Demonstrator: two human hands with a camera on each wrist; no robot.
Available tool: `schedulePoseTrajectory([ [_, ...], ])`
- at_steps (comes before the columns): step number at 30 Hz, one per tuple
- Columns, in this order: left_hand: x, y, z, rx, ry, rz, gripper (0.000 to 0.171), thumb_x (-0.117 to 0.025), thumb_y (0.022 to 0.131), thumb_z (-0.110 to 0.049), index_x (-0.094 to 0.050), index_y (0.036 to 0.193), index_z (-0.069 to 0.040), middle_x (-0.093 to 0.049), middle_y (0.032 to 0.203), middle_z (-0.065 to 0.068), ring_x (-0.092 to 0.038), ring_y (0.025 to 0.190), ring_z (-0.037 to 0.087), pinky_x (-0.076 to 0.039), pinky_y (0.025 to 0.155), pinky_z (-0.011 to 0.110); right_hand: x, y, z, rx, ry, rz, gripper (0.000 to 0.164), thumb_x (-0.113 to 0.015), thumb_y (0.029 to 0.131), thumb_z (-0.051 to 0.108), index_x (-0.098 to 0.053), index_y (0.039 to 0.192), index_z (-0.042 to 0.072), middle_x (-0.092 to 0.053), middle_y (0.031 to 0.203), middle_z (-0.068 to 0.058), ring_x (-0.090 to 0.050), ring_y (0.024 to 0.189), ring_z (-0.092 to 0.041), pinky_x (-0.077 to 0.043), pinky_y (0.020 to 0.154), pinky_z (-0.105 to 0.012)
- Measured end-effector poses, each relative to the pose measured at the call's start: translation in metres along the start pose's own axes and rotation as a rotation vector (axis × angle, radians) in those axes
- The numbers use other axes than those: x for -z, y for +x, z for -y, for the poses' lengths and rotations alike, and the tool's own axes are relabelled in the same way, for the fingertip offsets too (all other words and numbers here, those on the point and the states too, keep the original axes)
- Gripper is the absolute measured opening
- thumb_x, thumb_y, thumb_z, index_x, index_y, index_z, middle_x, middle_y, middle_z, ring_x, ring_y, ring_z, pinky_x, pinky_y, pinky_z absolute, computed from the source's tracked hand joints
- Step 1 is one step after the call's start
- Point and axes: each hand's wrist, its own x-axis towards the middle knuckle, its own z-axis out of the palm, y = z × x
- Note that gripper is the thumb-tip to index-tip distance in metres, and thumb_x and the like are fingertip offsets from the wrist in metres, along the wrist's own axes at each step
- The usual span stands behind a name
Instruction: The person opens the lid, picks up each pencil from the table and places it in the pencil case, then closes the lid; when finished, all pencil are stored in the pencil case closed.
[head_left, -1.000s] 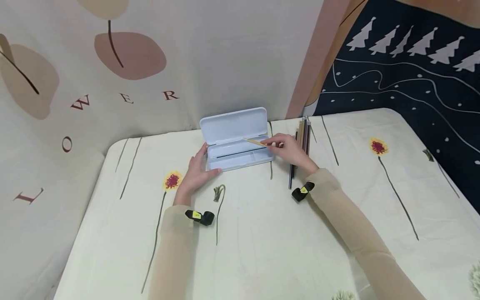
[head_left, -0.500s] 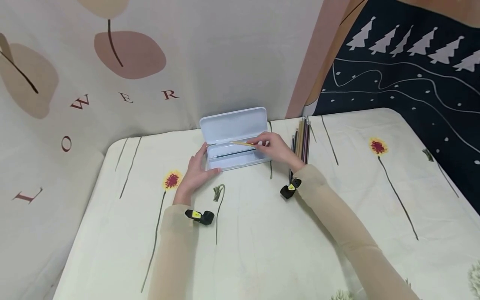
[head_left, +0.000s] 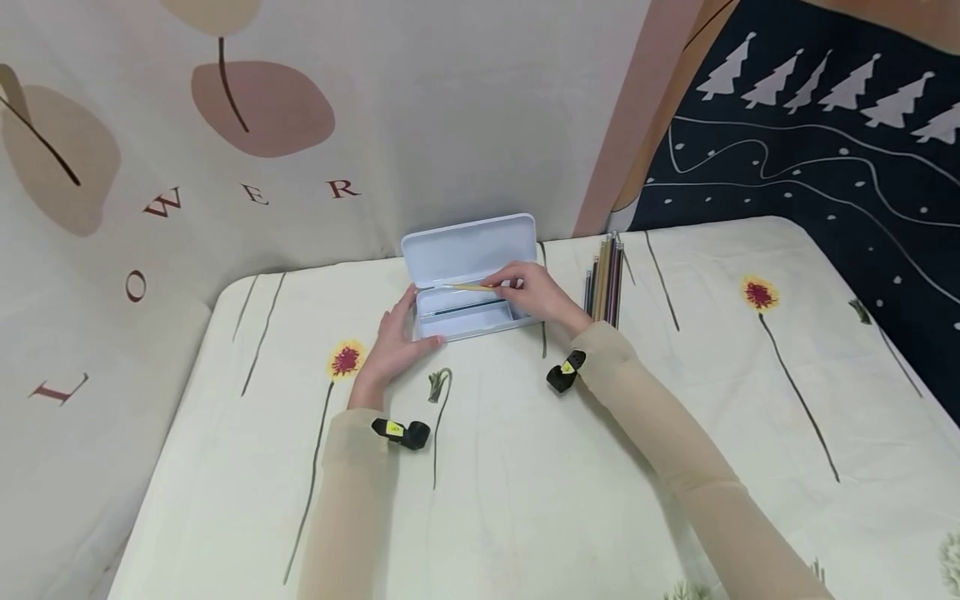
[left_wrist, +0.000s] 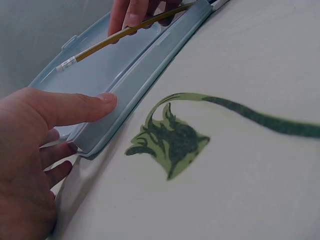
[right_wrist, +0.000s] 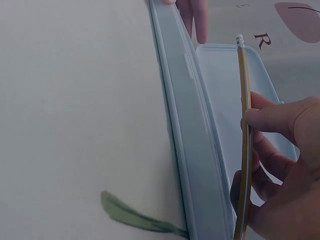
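A light blue pencil case (head_left: pixel 471 248) stands with its lid raised near the back of the table. My left hand (head_left: pixel 392 346) holds its left end, thumb on the front wall and fingers round the corner. Between thumb and fingers my right hand (head_left: pixel 538 292) pinches a yellow pencil (right_wrist: pixel 244 75) over the case, its white eraser end pointing left. A dark thin pencil (head_left: pixel 465 307) lies lengthwise inside the case. The right hand hides part of the case's right end.
To the right of the case lies a bundle of several pencils (head_left: pixel 609 279), partly behind the right wrist. A flower-printed cloth (head_left: pixel 495 467) covers the table. Behind it hangs a printed curtain (head_left: pixel 480 100), with a dark tree-patterned cloth (head_left: pixel 795 167) at the right.
My right hand has moved left with the yellow pencil, bringing it further over the case, and the pencil now lies closer to level. The left hand has stayed on the case.
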Motion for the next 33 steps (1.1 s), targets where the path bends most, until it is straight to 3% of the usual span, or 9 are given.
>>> schedulePoseTrajectory([
  [13, -0.001, -0.002, -0.002, 0.019, -0.003, 0.007, 0.096, -0.074, 0.083, -0.02, -0.012, 0.156, -0.011, -0.023, 0.157, 0.013, -0.008, 0.145, 0.028, 0.006, 0.117, 0.04, -0.012, 0.013, 0.006, 0.047, -0.077, 0.06, 0.023, -0.061, 0.091, -0.002, -0.074, 0.109, 0.005, -0.068, 0.103, -0.009, -0.056, 0.088, -0.02, -0.047, 0.075, -0.028],
  [20, -0.002, -0.002, -0.002, 0.016, -0.006, 0.004, 0.095, -0.074, 0.083, -0.019, -0.013, 0.156, -0.01, -0.023, 0.157, 0.014, -0.009, 0.145, 0.028, 0.006, 0.117, 0.039, -0.021, 0.018, 0.005, 0.089, -0.053, 0.093, 0.024, -0.061, 0.091, -0.003, -0.074, 0.109, 0.005, -0.068, 0.102, -0.01, -0.057, 0.094, -0.021, -0.046, 0.08, -0.03],
  [33, -0.001, -0.001, -0.001, -0.002, -0.008, -0.015, 0.096, -0.075, 0.081, -0.017, -0.014, 0.155, -0.009, -0.022, 0.158, 0.013, -0.009, 0.145, 0.031, 0.005, 0.117, 0.039, -0.026, 0.019, -0.006, 0.004, -0.07, 0.081, 0.022, -0.059, 0.093, -0.002, -0.074, 0.108, 0.004, -0.068, 0.105, -0.009, -0.057, 0.095, -0.02, -0.047, 0.082, -0.029],
])
